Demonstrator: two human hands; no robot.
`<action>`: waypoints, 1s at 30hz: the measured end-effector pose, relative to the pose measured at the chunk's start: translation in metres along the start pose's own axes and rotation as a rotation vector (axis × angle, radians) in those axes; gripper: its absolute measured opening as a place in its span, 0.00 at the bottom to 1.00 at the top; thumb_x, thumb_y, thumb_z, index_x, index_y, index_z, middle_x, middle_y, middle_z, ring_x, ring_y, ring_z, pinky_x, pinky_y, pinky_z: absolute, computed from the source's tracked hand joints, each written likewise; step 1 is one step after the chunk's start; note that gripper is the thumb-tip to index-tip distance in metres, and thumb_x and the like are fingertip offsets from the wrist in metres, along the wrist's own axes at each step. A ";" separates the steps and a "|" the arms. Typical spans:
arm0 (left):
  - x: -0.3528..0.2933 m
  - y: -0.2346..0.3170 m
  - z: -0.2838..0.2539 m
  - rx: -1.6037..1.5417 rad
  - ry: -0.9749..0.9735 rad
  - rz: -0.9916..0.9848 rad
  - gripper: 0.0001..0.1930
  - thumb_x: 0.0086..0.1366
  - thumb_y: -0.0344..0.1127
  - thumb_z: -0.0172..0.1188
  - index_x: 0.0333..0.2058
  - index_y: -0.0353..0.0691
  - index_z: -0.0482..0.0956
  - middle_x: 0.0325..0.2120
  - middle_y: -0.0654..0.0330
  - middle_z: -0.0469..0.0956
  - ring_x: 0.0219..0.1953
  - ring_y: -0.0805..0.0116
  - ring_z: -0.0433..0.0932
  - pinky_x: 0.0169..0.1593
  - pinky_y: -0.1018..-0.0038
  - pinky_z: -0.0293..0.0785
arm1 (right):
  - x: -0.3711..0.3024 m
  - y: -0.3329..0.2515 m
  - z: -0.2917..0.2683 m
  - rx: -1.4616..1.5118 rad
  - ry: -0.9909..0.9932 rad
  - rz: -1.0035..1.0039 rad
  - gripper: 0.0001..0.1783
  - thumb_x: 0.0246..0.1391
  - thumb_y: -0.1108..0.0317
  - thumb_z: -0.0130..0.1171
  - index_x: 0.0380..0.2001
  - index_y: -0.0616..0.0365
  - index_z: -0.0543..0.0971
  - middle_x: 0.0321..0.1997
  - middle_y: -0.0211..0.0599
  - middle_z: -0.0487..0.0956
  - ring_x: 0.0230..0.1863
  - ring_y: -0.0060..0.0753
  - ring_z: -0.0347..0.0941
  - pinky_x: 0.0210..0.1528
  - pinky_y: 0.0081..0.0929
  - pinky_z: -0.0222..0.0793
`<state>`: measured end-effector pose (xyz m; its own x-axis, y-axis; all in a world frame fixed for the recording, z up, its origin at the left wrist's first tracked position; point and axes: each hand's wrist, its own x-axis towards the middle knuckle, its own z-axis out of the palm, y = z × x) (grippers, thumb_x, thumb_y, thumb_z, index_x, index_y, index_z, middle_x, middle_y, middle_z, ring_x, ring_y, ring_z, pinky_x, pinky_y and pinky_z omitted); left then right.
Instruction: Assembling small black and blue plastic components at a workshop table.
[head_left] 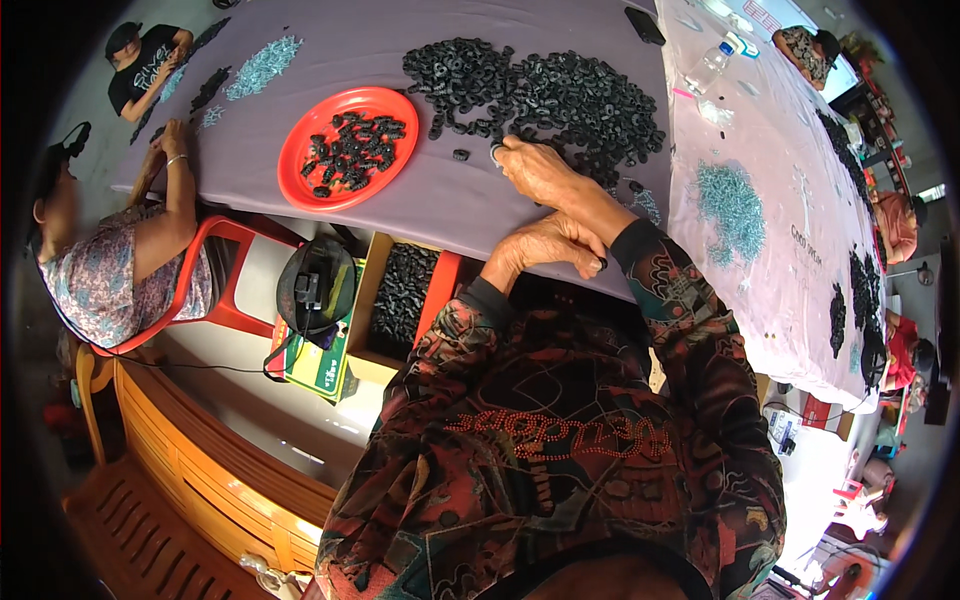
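My right hand (540, 172) reaches over the purple-covered table, at the near edge of a big heap of small black plastic parts (590, 100). Its fingers are drawn together, with something small and dark at the tips that is hard to make out. Below it, close to the table's edge, my left hand (545, 243) is closed, its fingertips pinching a small black part (600, 265). One loose black part (461, 155) lies left of my right hand. Further left stands a red round tray (290, 170) holding a spread of black pieces.
A cardboard box of black parts (405, 285) sits below the table edge, beside a red chair (235, 275). Small bluish screws (730, 210) are piled on the pink-covered table at right, near a clear bottle (710, 65). Other people sit around both tables; a wooden bench (210, 460) is at lower left.
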<state>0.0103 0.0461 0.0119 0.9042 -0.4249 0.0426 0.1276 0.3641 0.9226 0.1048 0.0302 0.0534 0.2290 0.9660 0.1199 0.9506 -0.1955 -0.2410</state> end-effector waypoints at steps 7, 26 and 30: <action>0.003 -0.001 -0.001 0.040 0.026 0.005 0.07 0.52 0.25 0.62 0.32 0.34 0.78 0.24 0.60 0.78 0.27 0.71 0.77 0.37 0.75 0.74 | 0.001 0.004 0.001 -0.050 0.055 0.012 0.09 0.48 0.71 0.56 0.28 0.67 0.69 0.35 0.53 0.73 0.33 0.55 0.73 0.35 0.44 0.70; 0.006 0.004 0.002 0.004 0.337 0.188 0.05 0.57 0.29 0.58 0.30 0.34 0.76 0.23 0.57 0.78 0.26 0.70 0.78 0.35 0.74 0.76 | -0.149 0.020 -0.018 1.013 0.674 0.526 0.06 0.55 0.71 0.52 0.33 0.62 0.74 0.24 0.28 0.74 0.21 0.15 0.68 0.22 0.14 0.65; 0.007 0.003 0.001 -0.026 0.390 0.232 0.05 0.57 0.29 0.59 0.30 0.34 0.76 0.23 0.57 0.78 0.26 0.70 0.78 0.33 0.75 0.76 | -0.149 0.022 -0.011 1.072 0.705 0.476 0.05 0.54 0.72 0.53 0.33 0.62 0.74 0.25 0.29 0.75 0.22 0.15 0.69 0.24 0.14 0.66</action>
<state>0.0164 0.0430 0.0151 0.9954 0.0124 0.0954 -0.0912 0.4361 0.8953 0.0937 -0.1202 0.0405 0.8488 0.4895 0.1997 0.1980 0.0558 -0.9786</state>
